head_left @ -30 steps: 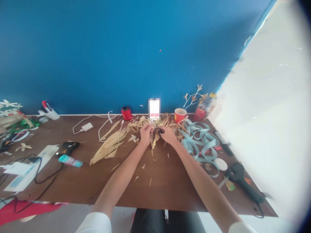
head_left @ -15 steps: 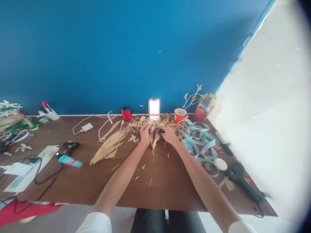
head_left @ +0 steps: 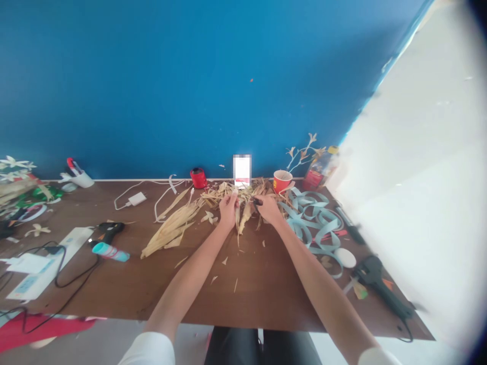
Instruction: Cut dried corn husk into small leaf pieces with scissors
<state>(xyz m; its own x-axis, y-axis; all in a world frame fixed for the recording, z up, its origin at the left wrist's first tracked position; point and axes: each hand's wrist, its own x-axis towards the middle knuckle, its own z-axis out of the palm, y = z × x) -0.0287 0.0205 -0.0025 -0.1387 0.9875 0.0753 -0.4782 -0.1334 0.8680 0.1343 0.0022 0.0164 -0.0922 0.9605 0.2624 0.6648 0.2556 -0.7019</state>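
My left hand (head_left: pixel 228 209) is closed on a pale dried husk strip (head_left: pixel 241 221) that hangs down toward the brown table (head_left: pixel 251 289). My right hand (head_left: pixel 269 209) is closed round a small dark tool (head_left: pixel 257 202), probably scissors, a short gap to the right of the strip. Both hands hover just in front of a heap of dried husks (head_left: pixel 224 195). A longer bundle of husks (head_left: pixel 169 228) lies to the left of my left hand. Small husk clippings (head_left: pixel 228 263) are scattered on the table below my hands.
Light blue ribbon coils (head_left: pixel 314 218) and a red paper cup (head_left: pixel 282 180) lie right of my hands. A black glue gun (head_left: pixel 376 281) sits at the right edge. Left are another glue gun (head_left: pixel 108 230), a teal tube (head_left: pixel 110 252), cables and a white charger (head_left: pixel 136 198).
My right hand has drawn a little to the right, away from the strip, so the gap between my hands has widened. My left hand stays in place.
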